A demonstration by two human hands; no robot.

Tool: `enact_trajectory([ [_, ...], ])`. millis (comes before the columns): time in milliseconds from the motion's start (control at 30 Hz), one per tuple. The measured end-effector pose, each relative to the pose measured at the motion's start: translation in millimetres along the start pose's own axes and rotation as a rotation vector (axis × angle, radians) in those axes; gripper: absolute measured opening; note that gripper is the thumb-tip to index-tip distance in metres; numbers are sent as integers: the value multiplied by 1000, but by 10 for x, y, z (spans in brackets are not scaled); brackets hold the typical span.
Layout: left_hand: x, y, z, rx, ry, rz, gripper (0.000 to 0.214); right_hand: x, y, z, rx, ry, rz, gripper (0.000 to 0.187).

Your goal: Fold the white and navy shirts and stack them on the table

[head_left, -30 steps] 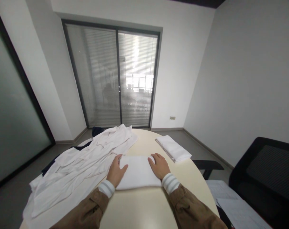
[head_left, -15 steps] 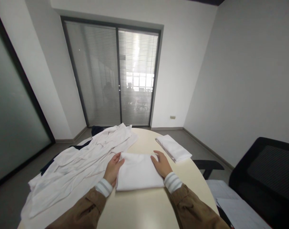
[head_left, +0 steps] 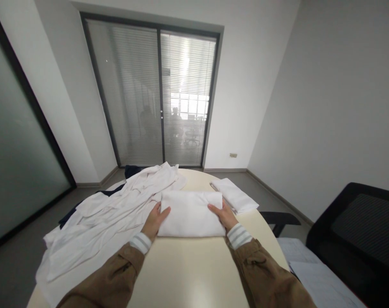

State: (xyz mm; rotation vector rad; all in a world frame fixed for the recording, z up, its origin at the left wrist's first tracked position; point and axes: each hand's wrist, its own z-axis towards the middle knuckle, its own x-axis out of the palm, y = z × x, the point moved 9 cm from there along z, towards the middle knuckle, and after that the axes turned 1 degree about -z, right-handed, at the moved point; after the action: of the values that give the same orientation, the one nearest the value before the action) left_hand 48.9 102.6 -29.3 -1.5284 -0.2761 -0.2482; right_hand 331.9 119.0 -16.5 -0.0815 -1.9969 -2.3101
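A folded white cloth garment (head_left: 191,216) forms a flat rectangle in front of me, over the pale round table (head_left: 188,269). My left hand (head_left: 156,218) grips its left edge, thumb on top and fingers beneath. At the right edge my right hand (head_left: 224,214) does the same, its thumb pressing on the upper face. Just beyond my right hand lies a second folded white garment (head_left: 235,194). To the left, near my left hand, a loose heap of white garments (head_left: 117,218) spreads over the table, several layers deep.
Dark navy cloth (head_left: 132,170) shows under and behind the white heap. A black mesh chair (head_left: 357,231) stands at the right, with papers (head_left: 319,273) on its seat. Beyond the table is a glazed partition with blinds (head_left: 152,98).
The folded garment has moved away from me across the table. My right hand has shifted from lying on its upper right corner to gripping its right edge.
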Motion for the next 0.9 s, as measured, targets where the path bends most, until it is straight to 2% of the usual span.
enact_trajectory([
  [100,27,-42,-15,84,33,69,62,14,-2,-36,30,16,35,62],
  [233,-65,-172,-15,218,-59,238,52,165,41,-104,15,139,30,63],
  [333,-138,-172,10,227,-135,370,53,105,93,-77,-24,90,-40,62],
  [467,-144,-68,42,203,-127,395,52,-216,221,0,-93,-67,-23,64],
  [567,-48,-42,17,257,-45,455,40,-557,336,38,-152,-235,45,66],
  [667,101,-12,-46,319,84,648,30,-900,417,59,-217,-439,102,67],
  [767,162,22,-98,361,140,812,28,-1175,411,88,-273,-597,176,64],
  [900,163,38,-116,392,145,902,28,-1438,268,154,-296,-690,237,61],
])
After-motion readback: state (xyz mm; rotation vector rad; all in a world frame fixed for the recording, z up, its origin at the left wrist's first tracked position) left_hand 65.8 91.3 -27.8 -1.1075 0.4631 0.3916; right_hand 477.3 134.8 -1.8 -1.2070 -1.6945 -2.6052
